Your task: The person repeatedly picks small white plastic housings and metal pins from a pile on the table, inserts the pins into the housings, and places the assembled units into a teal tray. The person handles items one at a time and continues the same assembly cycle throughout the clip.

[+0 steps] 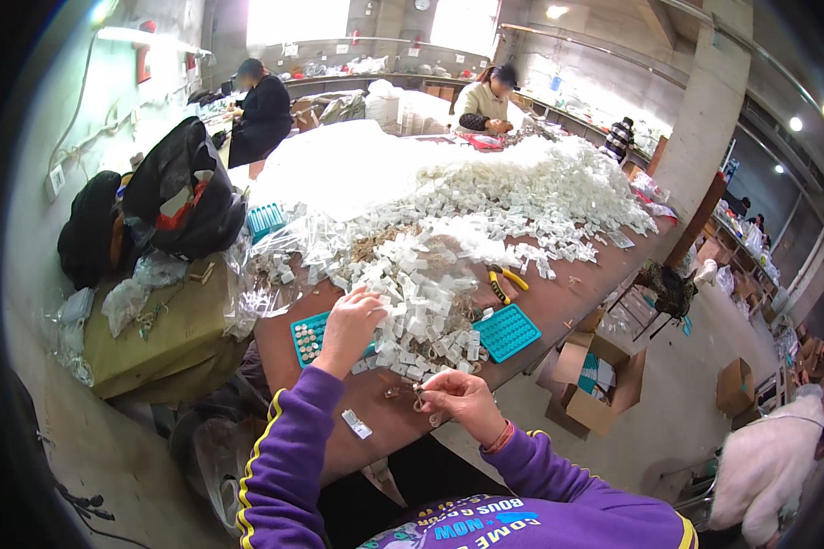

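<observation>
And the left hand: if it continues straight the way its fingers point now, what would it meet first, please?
Most likely the heap of small whitish pieces, right ahead of the left hand's fingertips; depth is unclear, so they may already touch it.

This was a workshop given over to hand assembly or sorting of small parts, more like a small factory floor than a home. A broad brown table (604, 270) carried a great heap of small whitish pieces (522, 201), with yellow-handled pliers (508, 282) and a turquoise compartment tray (508, 334) beside it. Other people were at work too: one in dark clothing (265, 110) by the left wall, another in a pale jacket (482, 102) across the table. An open cardboard box (588, 410) stood on the bare grey floor (687, 384). A plain concrete pillar (702, 110), exposed overhead pipes (595, 46) and a tube light (146, 38) gave the room its industrial look.
</observation>
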The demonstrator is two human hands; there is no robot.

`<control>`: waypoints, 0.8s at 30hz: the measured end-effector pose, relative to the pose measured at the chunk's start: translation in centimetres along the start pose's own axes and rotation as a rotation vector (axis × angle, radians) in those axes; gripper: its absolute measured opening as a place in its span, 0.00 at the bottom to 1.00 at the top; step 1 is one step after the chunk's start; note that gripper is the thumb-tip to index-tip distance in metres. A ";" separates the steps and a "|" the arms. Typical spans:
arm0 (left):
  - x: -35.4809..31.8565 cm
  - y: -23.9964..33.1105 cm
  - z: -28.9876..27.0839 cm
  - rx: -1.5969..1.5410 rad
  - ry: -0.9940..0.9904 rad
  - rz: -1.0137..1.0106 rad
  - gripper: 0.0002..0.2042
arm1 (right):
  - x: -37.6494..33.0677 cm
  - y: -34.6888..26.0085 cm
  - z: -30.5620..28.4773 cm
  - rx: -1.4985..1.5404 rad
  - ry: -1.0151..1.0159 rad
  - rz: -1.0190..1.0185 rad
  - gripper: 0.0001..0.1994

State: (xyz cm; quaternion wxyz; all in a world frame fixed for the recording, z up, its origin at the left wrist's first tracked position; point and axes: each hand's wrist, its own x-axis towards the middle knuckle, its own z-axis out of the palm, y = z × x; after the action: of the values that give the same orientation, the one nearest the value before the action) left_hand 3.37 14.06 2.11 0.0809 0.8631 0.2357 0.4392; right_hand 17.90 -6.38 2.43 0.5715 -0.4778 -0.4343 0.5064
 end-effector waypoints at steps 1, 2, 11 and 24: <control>0.1 0.4 -0.8 -0.076 -0.015 -0.039 0.05 | 0.2 -0.6 0.1 -0.013 0.003 0.046 0.06; -0.1 1.1 -1.7 -0.092 -0.003 -0.097 0.06 | 0.6 -1.2 0.2 0.010 -0.037 0.027 0.07; -7.8 10.5 -6.8 -0.265 0.135 -0.306 0.07 | 4.8 -6.1 2.5 0.150 -0.453 0.101 0.07; -10.2 14.4 -4.0 -1.398 0.482 -0.838 0.26 | 2.7 -3.6 6.5 0.341 -0.323 0.143 0.08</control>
State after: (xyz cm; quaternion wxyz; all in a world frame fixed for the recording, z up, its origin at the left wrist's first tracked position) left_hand -0.16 -3.69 2.13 0.6992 0.3389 0.2212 0.5893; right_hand 12.41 -3.10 7.08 0.5298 -0.3168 -0.3933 0.6814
